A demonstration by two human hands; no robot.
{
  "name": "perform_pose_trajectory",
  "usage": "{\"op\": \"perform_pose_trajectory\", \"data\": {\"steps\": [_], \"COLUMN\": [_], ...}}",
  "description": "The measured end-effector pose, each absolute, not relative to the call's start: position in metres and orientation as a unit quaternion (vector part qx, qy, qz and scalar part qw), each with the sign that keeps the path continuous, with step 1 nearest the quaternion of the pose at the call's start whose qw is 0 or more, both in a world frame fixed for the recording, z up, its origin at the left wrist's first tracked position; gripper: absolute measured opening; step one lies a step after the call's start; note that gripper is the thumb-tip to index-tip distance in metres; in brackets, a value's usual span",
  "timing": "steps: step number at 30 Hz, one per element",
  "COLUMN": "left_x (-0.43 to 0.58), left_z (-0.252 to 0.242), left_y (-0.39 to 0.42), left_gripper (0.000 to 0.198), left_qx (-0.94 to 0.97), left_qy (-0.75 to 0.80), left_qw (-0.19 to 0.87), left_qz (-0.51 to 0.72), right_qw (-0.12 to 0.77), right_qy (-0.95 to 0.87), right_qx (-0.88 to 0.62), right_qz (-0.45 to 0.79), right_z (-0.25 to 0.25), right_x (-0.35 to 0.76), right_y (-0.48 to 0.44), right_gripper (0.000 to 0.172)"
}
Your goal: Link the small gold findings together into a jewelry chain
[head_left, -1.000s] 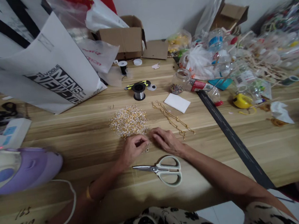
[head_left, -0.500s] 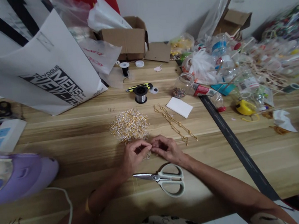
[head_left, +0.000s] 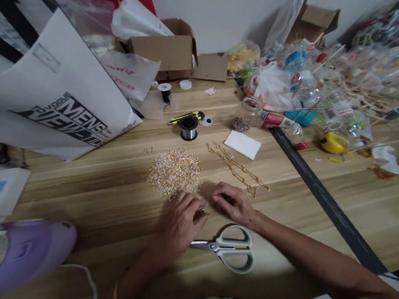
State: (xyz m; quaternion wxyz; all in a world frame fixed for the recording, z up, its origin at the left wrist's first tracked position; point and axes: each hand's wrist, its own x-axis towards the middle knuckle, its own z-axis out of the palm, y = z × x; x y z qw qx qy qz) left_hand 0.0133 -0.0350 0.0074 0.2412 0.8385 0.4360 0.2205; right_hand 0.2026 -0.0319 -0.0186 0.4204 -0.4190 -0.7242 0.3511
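Left hand (head_left: 187,220): fingers curled around small silver chain (head_left: 204,208). Right hand (head_left: 236,204): fingertips close together; held item indiscernible.

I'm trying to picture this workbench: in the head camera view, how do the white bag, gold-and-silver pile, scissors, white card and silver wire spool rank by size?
1. White bag
2. Gold-and-silver pile and scissors: too alike to rank; the scissors lie nearer the camera
3. White card
4. Silver wire spool
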Motion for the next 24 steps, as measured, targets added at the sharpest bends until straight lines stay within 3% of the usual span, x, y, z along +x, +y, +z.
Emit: {"op": "perform_pose_trajectory", "data": {"steps": [5,24], "left_x": [0.010,-0.006], "left_z": [0.012,0.017], "left_y": [-0.035,-0.036], "left_gripper": [0.004,0.012], "left_qx": [0.882,0.878], "left_qy": [0.411,0.410], "left_qw": [0.192,0.233], "left_qz": [0.130,0.076], "right_qw": [0.441,0.383], "right_qy": [-0.722,-0.676], "right_qx": [-0.394,-0.428], "right_qz": [0.358,0.462], "right_z": [-0.013,-0.020], "right_x": [0.203,0.203], "right_y": [-0.028,-0.029], "right_gripper": [0.008,0.021]}}
